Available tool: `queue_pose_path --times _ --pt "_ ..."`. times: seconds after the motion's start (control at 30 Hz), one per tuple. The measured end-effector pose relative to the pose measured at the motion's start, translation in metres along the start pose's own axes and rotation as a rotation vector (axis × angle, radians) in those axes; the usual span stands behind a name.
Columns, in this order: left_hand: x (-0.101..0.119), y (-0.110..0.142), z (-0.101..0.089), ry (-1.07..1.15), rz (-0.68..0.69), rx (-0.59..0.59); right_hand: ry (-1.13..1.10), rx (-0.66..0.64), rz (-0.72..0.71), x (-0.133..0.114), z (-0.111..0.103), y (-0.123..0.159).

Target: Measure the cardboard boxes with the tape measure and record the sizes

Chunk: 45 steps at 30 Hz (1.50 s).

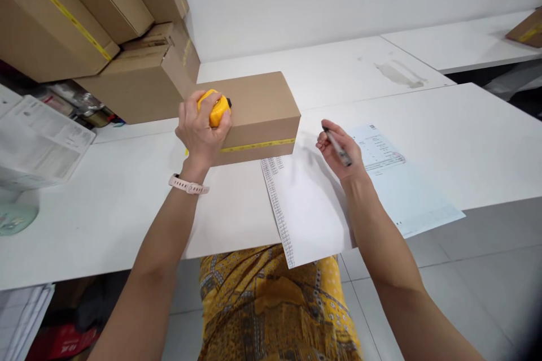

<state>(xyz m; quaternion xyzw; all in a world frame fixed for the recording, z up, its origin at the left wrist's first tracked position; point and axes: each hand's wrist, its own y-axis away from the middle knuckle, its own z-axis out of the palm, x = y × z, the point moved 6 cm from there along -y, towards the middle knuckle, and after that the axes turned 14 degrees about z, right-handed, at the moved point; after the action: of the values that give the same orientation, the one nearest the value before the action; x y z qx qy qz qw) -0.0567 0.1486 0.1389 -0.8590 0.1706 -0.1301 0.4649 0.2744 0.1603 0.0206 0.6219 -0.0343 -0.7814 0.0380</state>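
Note:
My left hand (202,126) is closed around a yellow tape measure (219,111), at the left end of a brown cardboard box (258,101). Yellow tape runs along the front side of this box. Over the paper to the right, my right hand (341,149) holds a pen (337,147) with its fingers curled. Beneath that hand lies a white sheet (311,208) with a column of small handwriting down its left margin; its near end hangs past the table edge. A pale blue printed form (417,197) lies to the right, partly covered by my right arm.
Large cardboard boxes (131,75) are stacked at the back left of the white table (127,197). A white printed carton (38,140) and a green container (17,218) stand at the left edge. Another brown box (527,30) sits at the far right, against the frame edge.

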Motion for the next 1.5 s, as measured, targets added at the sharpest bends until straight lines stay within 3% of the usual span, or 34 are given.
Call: queue_pose_path --times 0.13,0.23,0.33,0.4,0.47,0.6,0.73,0.83,0.97,1.2,1.5 --pt "-0.005 -0.009 0.018 0.037 0.018 0.0 -0.111 -0.096 -0.075 -0.022 -0.003 0.013" --pt "0.007 -0.004 0.009 -0.002 0.098 0.088 -0.132 -0.191 -0.073 -0.028 -0.001 0.026" --pt "0.04 0.019 -0.006 0.089 0.236 0.151 -0.115 -0.439 -0.034 -0.026 0.013 0.038" --pt "0.066 0.04 -0.003 0.27 0.354 0.05 -0.059 -0.614 0.038 -0.02 0.028 0.044" --pt "0.086 0.063 0.007 0.43 0.439 -0.097 0.021 -0.68 0.147 -0.01 0.041 0.045" --pt "0.094 0.095 0.035 0.553 0.495 -0.389 0.111 -0.564 0.287 0.009 0.059 0.037" --pt "0.085 0.108 0.049 0.535 0.512 -0.528 0.217 -0.346 0.23 0.025 0.068 0.031" --pt "0.082 0.111 0.05 0.53 0.499 -0.54 0.257 -0.23 0.183 0.032 0.075 0.03" --pt "0.083 0.114 0.052 0.515 0.498 -0.538 0.225 -0.239 0.178 0.038 0.086 0.031" --pt "0.083 0.115 0.053 0.521 0.487 -0.517 0.388 -0.056 0.05 0.036 0.08 0.032" --pt "0.083 0.116 0.052 0.535 0.473 -0.512 0.257 -0.106 0.15 0.043 0.079 0.029"
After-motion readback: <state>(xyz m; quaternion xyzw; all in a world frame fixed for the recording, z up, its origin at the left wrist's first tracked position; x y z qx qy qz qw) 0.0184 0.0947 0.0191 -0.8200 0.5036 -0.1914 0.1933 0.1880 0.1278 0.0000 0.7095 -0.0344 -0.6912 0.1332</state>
